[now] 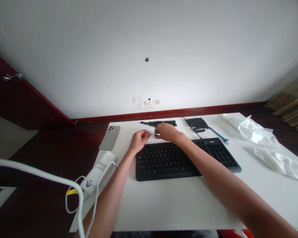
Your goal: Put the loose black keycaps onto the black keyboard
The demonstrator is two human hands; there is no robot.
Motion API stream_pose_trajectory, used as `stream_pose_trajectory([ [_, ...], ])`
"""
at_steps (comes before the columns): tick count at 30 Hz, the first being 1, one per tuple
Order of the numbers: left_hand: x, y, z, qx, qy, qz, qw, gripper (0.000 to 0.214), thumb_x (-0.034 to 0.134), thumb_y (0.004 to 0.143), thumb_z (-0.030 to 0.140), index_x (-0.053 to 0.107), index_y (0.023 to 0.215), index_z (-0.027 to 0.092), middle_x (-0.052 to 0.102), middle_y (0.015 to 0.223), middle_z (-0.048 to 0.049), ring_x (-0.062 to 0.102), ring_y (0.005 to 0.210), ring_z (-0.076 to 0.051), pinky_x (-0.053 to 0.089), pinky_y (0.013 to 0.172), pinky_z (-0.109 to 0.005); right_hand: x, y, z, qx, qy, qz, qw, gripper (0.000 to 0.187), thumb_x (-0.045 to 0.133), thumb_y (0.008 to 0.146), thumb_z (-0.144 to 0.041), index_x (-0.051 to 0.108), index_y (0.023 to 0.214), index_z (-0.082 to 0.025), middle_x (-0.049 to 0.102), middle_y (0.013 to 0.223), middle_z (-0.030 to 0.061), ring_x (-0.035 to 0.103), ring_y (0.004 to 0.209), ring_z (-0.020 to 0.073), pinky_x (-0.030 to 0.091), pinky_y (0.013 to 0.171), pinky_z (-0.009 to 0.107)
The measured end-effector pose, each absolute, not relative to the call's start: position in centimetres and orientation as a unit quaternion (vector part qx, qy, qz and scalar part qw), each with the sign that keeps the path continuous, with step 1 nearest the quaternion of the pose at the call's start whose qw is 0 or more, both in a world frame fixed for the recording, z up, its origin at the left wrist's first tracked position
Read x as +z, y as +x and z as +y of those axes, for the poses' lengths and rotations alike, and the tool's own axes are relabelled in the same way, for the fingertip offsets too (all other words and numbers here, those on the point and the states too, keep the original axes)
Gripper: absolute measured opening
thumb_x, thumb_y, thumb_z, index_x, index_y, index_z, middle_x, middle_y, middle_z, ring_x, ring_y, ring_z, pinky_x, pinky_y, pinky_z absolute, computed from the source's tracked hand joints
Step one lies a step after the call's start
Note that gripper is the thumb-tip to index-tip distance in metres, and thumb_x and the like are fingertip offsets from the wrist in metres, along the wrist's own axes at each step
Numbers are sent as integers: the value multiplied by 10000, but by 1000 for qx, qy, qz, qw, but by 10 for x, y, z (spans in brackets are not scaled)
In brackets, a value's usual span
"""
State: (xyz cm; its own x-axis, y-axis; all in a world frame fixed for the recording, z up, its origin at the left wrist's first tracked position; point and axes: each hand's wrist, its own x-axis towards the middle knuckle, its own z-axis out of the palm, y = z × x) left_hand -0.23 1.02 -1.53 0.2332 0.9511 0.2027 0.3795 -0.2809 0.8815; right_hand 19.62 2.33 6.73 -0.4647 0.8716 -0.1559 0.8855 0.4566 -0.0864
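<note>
A black keyboard (178, 158) lies on the white table (178, 205). Just beyond its far edge, my left hand (139, 139) is curled into a loose fist, and what it holds, if anything, is hidden. My right hand (167, 131) is beside it, fingers pinched on a small dark keycap (156, 132). A row of loose black keycaps (159, 123) lies behind both hands near the table's far edge.
A second group of keycaps (197, 123) and a blue tool (219, 135) lie at the back right. White plastic wrapping (263, 142) covers the right side. A phone (110, 137) and a white power adapter with cables (98, 172) are at the left edge.
</note>
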Motion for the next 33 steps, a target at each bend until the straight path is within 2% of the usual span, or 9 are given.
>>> stream_pose_trajectory([
  [5,-13,-3,9,391,698,475,366,323,620,926,466,749,887,173,684,742,-15,524,624,-129,364,609,-252,91,211,11,-116,511,852,-7,180,628,891,-255,781,972,-208,782,997,106,725,984,286,497,802,317],
  [9,-12,-3,9,385,703,479,358,340,607,928,481,752,886,176,691,742,-21,541,632,-140,383,613,-254,107,239,-18,-179,479,857,-68,206,641,900,-259,781,1050,-234,791,1013,50,718,947,229,481,831,285],
  [13,-12,-4,9,380,713,477,345,342,589,935,471,749,877,174,696,749,-23,547,642,-144,396,629,-254,103,269,-55,-200,513,832,-69,179,686,897,-331,785,1029,-259,790,1027,33,718,939,229,495,847,295],
  [18,-10,-4,9,377,720,473,340,338,594,929,465,748,888,167,683,732,-12,520,627,-132,378,626,-252,86,292,-88,-217,567,791,-70,261,666,912,-376,782,1126,-282,793,981,47,724,826,238,535,820,327],
  [22,-11,-4,10,376,719,476,338,352,592,926,476,750,895,164,655,694,-3,498,609,-128,360,611,-251,77,294,-99,-227,593,769,-74,252,677,900,-363,795,1101,-269,798,984,56,737,893,260,554,876,346],
  [27,-13,-5,10,374,720,477,337,348,589,926,473,751,897,166,666,708,-6,505,611,-129,364,616,-251,70,293,-106,-241,581,772,-91,228,666,919,-321,789,1101,-260,791,1103,48,735,963,244,549,928,344],
  [33,-13,-4,9,381,719,471,342,356,593,922,491,742,888,170,638,681,3,485,600,-128,357,602,-250,63,291,-108,-204,564,797,-72,227,638,955,-327,770,1126,-258,771,1168,56,730,1022,251,532,950,343],
])
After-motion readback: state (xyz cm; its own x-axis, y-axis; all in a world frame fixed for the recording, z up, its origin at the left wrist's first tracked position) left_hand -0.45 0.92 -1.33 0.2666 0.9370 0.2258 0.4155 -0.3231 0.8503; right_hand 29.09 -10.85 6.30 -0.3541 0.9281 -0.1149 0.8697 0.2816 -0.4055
